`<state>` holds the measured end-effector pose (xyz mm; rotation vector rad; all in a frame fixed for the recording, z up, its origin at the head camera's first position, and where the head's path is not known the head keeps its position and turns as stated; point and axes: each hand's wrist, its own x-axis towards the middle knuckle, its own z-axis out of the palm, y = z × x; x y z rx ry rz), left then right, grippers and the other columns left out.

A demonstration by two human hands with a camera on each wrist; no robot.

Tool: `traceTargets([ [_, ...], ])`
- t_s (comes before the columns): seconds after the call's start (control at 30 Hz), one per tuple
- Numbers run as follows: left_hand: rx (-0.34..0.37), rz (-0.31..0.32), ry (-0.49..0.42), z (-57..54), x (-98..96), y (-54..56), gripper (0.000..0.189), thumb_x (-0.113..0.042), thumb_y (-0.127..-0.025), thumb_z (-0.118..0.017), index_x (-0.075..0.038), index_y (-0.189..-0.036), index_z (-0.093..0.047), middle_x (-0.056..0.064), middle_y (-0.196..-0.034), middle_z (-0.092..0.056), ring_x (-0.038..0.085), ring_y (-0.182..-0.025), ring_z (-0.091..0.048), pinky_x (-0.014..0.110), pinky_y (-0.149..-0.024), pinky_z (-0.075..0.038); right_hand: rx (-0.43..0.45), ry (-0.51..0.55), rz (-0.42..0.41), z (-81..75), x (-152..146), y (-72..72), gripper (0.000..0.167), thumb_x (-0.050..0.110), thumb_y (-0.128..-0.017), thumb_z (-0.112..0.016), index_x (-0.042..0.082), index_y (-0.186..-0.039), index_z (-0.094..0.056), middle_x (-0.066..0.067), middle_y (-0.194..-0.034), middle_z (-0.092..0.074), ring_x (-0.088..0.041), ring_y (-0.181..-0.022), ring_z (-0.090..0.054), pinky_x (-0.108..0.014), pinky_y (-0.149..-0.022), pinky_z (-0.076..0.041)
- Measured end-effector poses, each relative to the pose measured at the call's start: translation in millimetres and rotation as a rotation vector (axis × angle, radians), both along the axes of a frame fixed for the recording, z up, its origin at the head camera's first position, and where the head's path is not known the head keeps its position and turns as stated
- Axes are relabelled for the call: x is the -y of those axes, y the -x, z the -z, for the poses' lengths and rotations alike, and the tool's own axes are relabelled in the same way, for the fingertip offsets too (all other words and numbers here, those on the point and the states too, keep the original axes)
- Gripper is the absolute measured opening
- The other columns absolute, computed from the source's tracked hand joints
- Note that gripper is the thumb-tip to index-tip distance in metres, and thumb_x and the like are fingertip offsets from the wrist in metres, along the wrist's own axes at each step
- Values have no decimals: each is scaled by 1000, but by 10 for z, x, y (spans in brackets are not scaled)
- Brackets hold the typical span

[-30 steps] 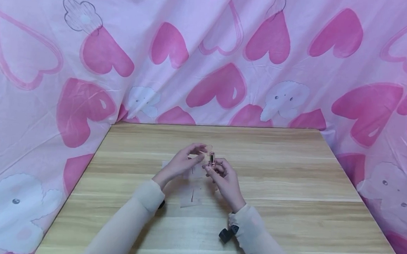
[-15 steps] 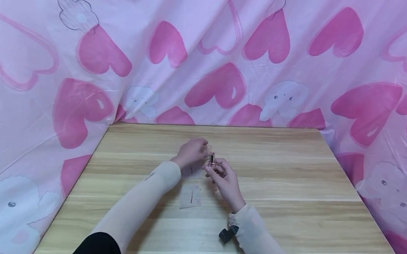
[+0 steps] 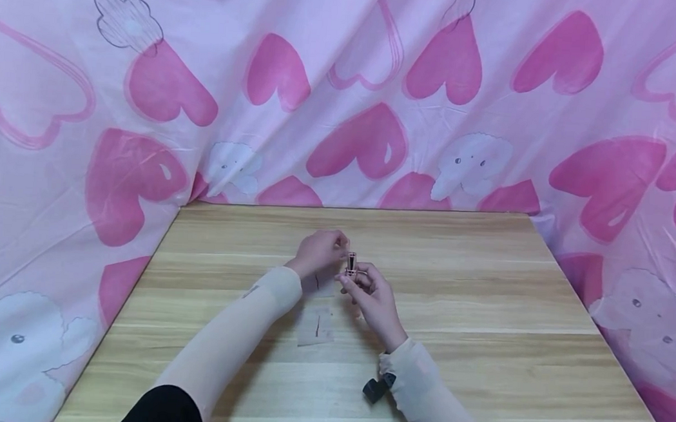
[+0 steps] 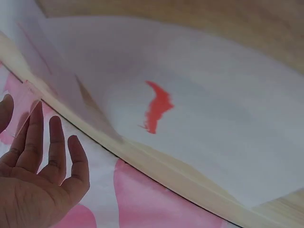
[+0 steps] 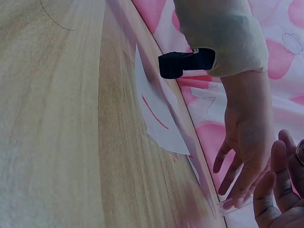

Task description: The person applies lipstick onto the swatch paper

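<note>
My right hand holds a small lipstick tube upright, its metallic gold-and-dark body standing above the fingers. In the right wrist view only some fingers of that hand and a gold rim of the tube show at the edge. My left hand is just left of and above the lipstick, back of the hand up. Between its thumb and fingers it pinches a clear, see-through piece like a lipstick cap, apart from the tube. Below the hands lie white paper sheets, with red streaks on them.
The wooden table reaches back to a pink heart-patterned cloth hanging behind and at both sides. A black wrist camera sits on the right cuff. A thin dark hair-like strand lies on the wood.
My left hand has turned over, its back now up, and its forearm has swung to the right. The clear piece comes nearer the lipstick top. The right hand stays almost still.
</note>
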<state>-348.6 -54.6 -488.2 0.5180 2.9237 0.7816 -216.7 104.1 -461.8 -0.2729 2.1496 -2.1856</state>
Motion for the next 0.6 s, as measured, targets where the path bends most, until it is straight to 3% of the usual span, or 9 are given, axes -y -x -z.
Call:
traceTargets([
  [0.17,-18,14,-71,-99,50,-69,26,-35,-96,-69,-18,-115,-70,-1,-113,-72,19,-100,-67,41,-87,-53,-11,-1,-3,-9,0,-8,34,13,-98,-66,-7,-124,-56,-23,-111,-72,-23,-84,-65,-34,-65,-50],
  [0.4,1,14,-253,-222,130,-144,45,-35,-97,-67,-11,-135,-59,-1,-112,-73,19,-105,-66,43,-93,-52,-21,0,-3,1,-8,-2,28,14,-98,-66,-2,-121,-58,-25,-111,-71,-25,-86,-65,-41,-70,-51],
  [0.6,0,-22,-364,-392,186,-225,41,-41,-97,-67,-19,-131,-61,-3,-110,-73,19,-106,-66,47,-94,-51,-7,14,-6,-4,-11,-3,21,14,-99,-66,6,-118,-61,-29,-114,-68,-26,-86,-66,-39,-70,-51],
])
